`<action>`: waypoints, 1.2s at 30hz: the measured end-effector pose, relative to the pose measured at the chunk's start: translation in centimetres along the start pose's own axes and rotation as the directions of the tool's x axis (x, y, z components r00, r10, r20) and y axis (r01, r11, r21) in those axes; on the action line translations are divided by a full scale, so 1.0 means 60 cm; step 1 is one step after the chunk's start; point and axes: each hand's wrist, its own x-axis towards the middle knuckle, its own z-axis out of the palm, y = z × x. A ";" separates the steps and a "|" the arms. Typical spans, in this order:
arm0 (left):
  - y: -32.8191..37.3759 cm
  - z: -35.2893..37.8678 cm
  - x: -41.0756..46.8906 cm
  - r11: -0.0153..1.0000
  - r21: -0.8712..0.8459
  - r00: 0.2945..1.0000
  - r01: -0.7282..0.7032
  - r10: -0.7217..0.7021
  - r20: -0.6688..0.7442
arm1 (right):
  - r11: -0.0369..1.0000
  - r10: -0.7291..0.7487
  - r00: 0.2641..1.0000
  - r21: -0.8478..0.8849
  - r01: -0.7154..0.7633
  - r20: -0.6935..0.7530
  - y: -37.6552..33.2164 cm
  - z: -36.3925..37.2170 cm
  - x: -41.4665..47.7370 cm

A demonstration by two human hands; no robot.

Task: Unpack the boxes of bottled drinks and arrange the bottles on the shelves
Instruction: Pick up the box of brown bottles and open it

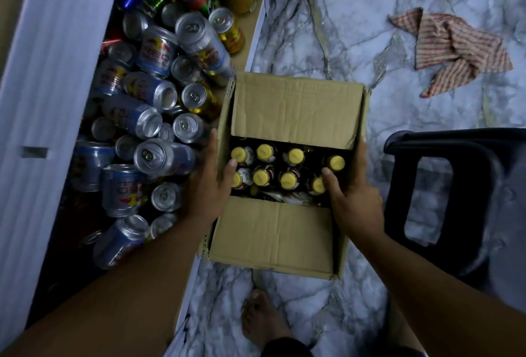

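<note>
— What is the cardboard box holding?

— Dark bottles with round yellow caps are standing upright in two rows. Creased flaps are covering the far and near ends of the opening.

— And the hands?

— The left hand is gripping the left wall, its thumb curling over the rim just beside the caps. The right hand is clasping the right wall likewise. The bottles are sitting between them.

— Anything around it?

— Shiny metal cans are lying heaped on the shelf to the left. A striped cloth is lying crumpled on the veined marble floor, and a dark plastic stool is standing at the right.
</note>
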 end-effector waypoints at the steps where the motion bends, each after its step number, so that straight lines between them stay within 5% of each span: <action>1: -0.002 0.000 0.001 1.000 0.000 1.000 -0.002 0.002 0.000 | 1.000 0.000 1.000 -0.008 0.000 -0.006 0.000 0.001 -0.001; 22: -0.017 -0.020 0.007 0.998 0.036 0.998 0.059 -0.060 0.031 | 0.998 0.048 0.999 0.034 -0.047 -0.009 -0.012 0.029 -0.039; 29: -0.006 -0.017 -0.078 0.974 -0.006 0.973 0.228 -0.228 -0.016 | 1.000 -0.010 0.979 0.012 0.008 0.205 -0.008 -0.020 -0.036; 36: 0.039 -0.010 -0.158 0.925 -0.072 0.915 0.374 -0.380 -0.133 | 0.973 -0.042 0.870 -0.177 0.147 0.491 -0.014 -0.133 -0.011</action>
